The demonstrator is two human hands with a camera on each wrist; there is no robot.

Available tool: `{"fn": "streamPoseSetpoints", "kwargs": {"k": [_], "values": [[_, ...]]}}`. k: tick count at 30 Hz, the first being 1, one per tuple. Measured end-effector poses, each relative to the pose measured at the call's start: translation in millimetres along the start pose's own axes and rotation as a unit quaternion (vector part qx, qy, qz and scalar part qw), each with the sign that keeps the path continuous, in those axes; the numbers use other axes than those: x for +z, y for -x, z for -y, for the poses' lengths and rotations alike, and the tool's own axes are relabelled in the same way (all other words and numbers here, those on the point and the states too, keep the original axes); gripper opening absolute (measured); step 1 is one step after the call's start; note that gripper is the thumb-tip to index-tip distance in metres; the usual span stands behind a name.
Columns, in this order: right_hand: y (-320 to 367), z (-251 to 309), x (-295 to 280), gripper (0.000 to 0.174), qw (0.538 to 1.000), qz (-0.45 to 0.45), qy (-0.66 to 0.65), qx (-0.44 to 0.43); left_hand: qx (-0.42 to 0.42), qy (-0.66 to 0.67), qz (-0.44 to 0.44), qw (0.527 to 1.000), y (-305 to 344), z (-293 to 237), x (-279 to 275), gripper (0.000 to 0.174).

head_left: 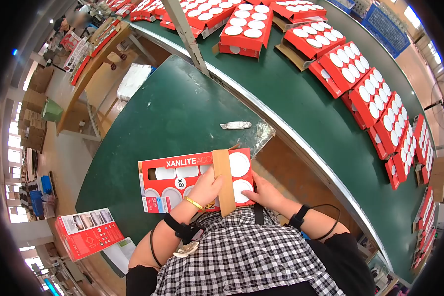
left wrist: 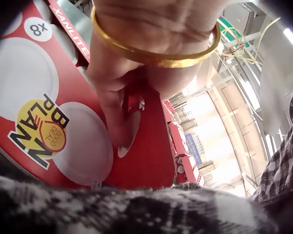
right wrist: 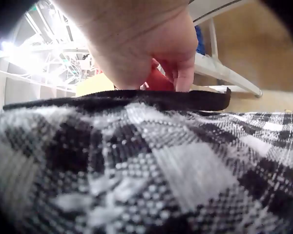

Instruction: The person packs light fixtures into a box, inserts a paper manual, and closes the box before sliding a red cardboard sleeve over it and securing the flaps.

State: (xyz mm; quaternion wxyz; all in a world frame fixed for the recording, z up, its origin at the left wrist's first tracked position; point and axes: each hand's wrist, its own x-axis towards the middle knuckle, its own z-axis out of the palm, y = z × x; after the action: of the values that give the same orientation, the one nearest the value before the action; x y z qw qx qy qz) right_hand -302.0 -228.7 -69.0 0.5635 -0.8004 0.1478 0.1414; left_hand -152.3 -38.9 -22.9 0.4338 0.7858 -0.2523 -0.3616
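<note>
A red XANLITE box (head_left: 155, 190) with round white lamps showing through its windows lies just in front of the person's body. At its right end a brown cardboard flap (head_left: 225, 190) stands open beside two white discs (head_left: 240, 165). The left hand (head_left: 205, 191), with a gold bangle above it, grips the box next to the flap; some fingertips are hidden behind it. In the left wrist view its fingers (left wrist: 118, 124) bend against the red side. The right hand (head_left: 267, 193) holds the box's right end, thumb over the lower disc and other fingers round the edge.
A white-wrapped strip (head_left: 236, 125) lies on the green table (head_left: 153, 118). Another red box (head_left: 91, 234) and a white sheet (head_left: 121, 256) are at the left edge. Beyond a metal rail (head_left: 301, 143), several red boxes of white lamps (head_left: 244, 27) line a green conveyor. A post (head_left: 185, 37) rises beside it.
</note>
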Motion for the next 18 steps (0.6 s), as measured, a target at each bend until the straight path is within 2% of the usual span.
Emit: {"fn": "streamPoseSetpoints", "kwargs": {"k": [2,4,7,9,10,12,14,15,16,17,18], "values": [[-1.3,-12.0,6.1,0.084,0.999,-0.02,0.012,-0.029,-0.008,0.011,0.0,1.0,0.9,-4.6,0.7,0.044],[0.7,-23.1,5.5,0.083,0.998,-0.045,-0.047,-0.009,-0.016,0.022,-0.013,1.0,1.4,-7.5,-0.7,0.043],[4.3,-23.4,5.6,0.08,0.997,-0.002,-0.068,-0.028,-0.005,0.004,-0.018,1.0,1.4,-8.0,8.6,0.035],[4.8,-1.0,11.1,0.074,0.997,0.033,-0.045,-0.062,0.066,-0.021,-0.006,0.998,0.9,-12.2,22.0,0.033],[-1.5,-10.7,20.0,0.072,0.995,0.029,-0.051,-0.083,0.027,-0.043,0.018,0.999,0.3,-28.7,22.3,0.031],[-7.2,-15.8,26.4,0.071,0.992,0.026,-0.056,-0.106,0.031,-0.023,0.024,0.999,-0.7,-29.9,20.9,0.034],[-8.8,-2.3,18.5,0.069,0.968,0.103,-0.23,-0.016,0.039,-0.005,0.028,0.999,-3.1,-34.7,16.0,0.037],[-9.0,-2.4,19.8,0.069,0.967,0.105,-0.23,-0.017,0.029,-0.012,0.041,0.999,-1.3,-37.3,14.0,0.035],[-8.8,-2.3,19.0,0.069,0.951,0.126,-0.283,0.011,0.019,-0.018,0.052,0.998,1.0,-39.7,12.4,0.034],[-12.4,0.5,16.5,0.069,0.931,0.147,-0.333,0.036,0.021,-0.019,0.047,0.999,2.0,-39.4,5.4,0.034],[-14.0,3.4,12.3,0.069,0.932,0.149,-0.33,0.033,0.016,0.011,0.018,1.0,6.1,-37.5,-4.9,0.032]]}}
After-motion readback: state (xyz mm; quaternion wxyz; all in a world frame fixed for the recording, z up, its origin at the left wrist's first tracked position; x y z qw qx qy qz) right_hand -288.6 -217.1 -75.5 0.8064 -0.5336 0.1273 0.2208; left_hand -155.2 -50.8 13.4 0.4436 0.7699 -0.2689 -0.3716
